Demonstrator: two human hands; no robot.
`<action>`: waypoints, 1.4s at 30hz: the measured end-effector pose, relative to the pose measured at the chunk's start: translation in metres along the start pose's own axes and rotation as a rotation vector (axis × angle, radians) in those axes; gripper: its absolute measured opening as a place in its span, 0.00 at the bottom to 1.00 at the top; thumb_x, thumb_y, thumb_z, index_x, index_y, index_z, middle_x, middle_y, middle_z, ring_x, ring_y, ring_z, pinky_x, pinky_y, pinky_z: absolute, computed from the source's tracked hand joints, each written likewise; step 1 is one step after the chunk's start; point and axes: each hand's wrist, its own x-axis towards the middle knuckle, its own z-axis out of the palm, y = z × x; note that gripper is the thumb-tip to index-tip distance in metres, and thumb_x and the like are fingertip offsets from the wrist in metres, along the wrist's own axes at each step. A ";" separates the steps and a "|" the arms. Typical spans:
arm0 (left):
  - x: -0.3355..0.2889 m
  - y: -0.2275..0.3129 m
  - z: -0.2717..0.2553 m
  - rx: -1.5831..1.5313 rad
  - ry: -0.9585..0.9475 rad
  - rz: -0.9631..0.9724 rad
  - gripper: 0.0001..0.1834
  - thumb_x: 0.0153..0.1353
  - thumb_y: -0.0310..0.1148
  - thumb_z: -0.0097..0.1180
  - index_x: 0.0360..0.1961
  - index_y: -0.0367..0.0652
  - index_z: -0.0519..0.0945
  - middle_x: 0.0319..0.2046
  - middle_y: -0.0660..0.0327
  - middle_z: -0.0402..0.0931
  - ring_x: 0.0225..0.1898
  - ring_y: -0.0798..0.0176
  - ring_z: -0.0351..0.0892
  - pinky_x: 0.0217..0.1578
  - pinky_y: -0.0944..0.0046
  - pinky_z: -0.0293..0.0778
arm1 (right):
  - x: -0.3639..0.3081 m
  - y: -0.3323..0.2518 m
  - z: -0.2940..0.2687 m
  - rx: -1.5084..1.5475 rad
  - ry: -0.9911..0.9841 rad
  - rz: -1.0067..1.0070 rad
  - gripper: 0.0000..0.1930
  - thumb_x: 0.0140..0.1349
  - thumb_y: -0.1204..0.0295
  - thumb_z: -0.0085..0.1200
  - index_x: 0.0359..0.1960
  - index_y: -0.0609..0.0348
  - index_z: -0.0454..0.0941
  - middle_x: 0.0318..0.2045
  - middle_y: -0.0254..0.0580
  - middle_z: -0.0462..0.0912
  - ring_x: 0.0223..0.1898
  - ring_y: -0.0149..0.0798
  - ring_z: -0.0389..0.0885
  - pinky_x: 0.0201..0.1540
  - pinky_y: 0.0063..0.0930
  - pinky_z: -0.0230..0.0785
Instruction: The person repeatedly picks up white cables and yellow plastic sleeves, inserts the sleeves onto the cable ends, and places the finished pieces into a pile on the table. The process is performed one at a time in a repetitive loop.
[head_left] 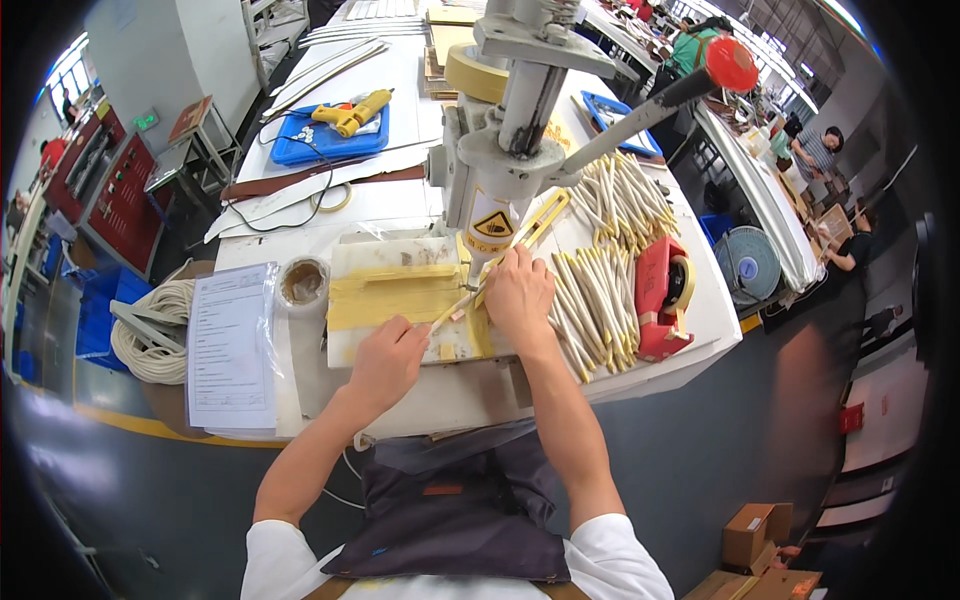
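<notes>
My left hand (388, 358) is closed, its fingertips pinching one end of a thin cream cord piece (455, 306) with yellow at its end. The cord lies slanted across a white block (390, 345) partly covered in yellow tape, at the foot of a grey hand press (510, 150). My right hand (520, 292) is closed around a long yellow slotted tool (544, 220) that looks like a utility knife. Its fingers hide the grip and the cord's far end. A small pinkish piece (459, 314) lies beside the cord.
Right of the block lie bundles of cream cord pieces (590, 305) with yellow ends, beside a red tape dispenser (660, 300). The press lever (640, 122) slants up right. To the left are a cup (303, 283), a printed sheet (232, 350), a cord coil (150, 340) and a glue gun (355, 113) on a blue tray.
</notes>
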 end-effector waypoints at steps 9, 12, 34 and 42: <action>0.009 -0.008 0.009 -0.059 -0.019 0.055 0.08 0.61 0.25 0.62 0.41 0.38 0.82 0.33 0.55 0.74 0.34 0.50 0.78 0.36 0.53 0.76 | 0.005 -0.001 -0.014 0.098 -0.115 0.062 0.23 0.61 0.69 0.54 0.59 0.63 0.73 0.55 0.49 0.79 0.45 0.54 0.79 0.50 0.49 0.68; 0.014 -0.012 0.012 -0.157 -0.046 0.010 0.07 0.62 0.26 0.62 0.41 0.38 0.82 0.34 0.55 0.75 0.35 0.49 0.78 0.36 0.53 0.75 | 0.006 0.001 -0.008 0.052 -0.072 0.020 0.25 0.61 0.69 0.54 0.61 0.61 0.73 0.58 0.52 0.78 0.46 0.55 0.80 0.50 0.50 0.69; 0.025 -0.006 0.014 -0.087 -0.052 0.052 0.10 0.62 0.26 0.61 0.44 0.38 0.85 0.33 0.56 0.76 0.33 0.53 0.78 0.35 0.56 0.75 | 0.011 0.005 -0.008 0.038 -0.179 0.063 0.28 0.61 0.64 0.54 0.65 0.55 0.73 0.63 0.61 0.74 0.48 0.56 0.81 0.53 0.52 0.69; 0.028 -0.003 0.008 -0.152 -0.128 0.035 0.11 0.66 0.25 0.56 0.48 0.35 0.83 0.35 0.53 0.73 0.37 0.50 0.77 0.38 0.54 0.75 | 0.010 0.007 -0.004 0.053 -0.143 0.072 0.27 0.60 0.64 0.54 0.63 0.54 0.75 0.64 0.62 0.74 0.49 0.56 0.81 0.53 0.51 0.69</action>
